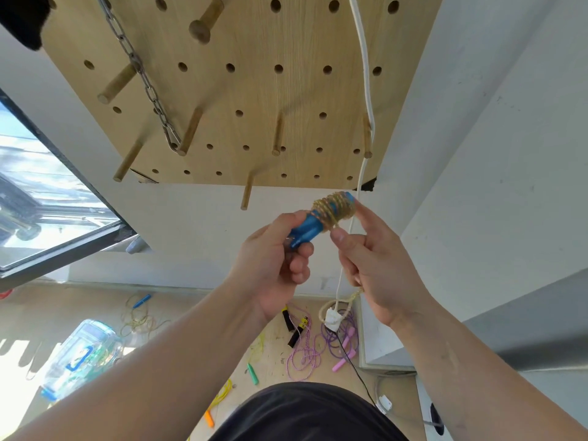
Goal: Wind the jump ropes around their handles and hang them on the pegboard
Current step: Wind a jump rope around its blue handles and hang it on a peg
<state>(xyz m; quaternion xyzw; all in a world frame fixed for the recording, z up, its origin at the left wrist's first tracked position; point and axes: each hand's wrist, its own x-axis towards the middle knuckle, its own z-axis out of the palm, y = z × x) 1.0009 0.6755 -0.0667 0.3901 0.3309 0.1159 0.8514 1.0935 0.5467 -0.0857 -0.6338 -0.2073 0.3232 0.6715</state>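
The left hand [273, 265] has its fingers curled tight round the bottom of the blue handles [305, 230]. It holds them up with the top end tipped away to the right. The right hand [372, 262] pinches the yellow rope [334, 210] between its thumb and a bent finger, just under the handles. Its first finger sticks out straight and touches the top end. Most of the rope sits in rings round the top half of the handles, and a short bit hangs out below the right hand. I think the winding is nearly done. To do it well, keep the rope pulled snug, lay each new ring right beside the last one, and tuck the end under a ring so it cannot slip off. Behind the hands is the wooden pegboard [254, 90]. It has a bare peg [277, 135] just above them, a chain [143, 78] on the left and a white cord [366, 74] on the right. Far down on the floor lie more ropes to wind, with a purple rope [318, 348] and a green handle [253, 374] among them.
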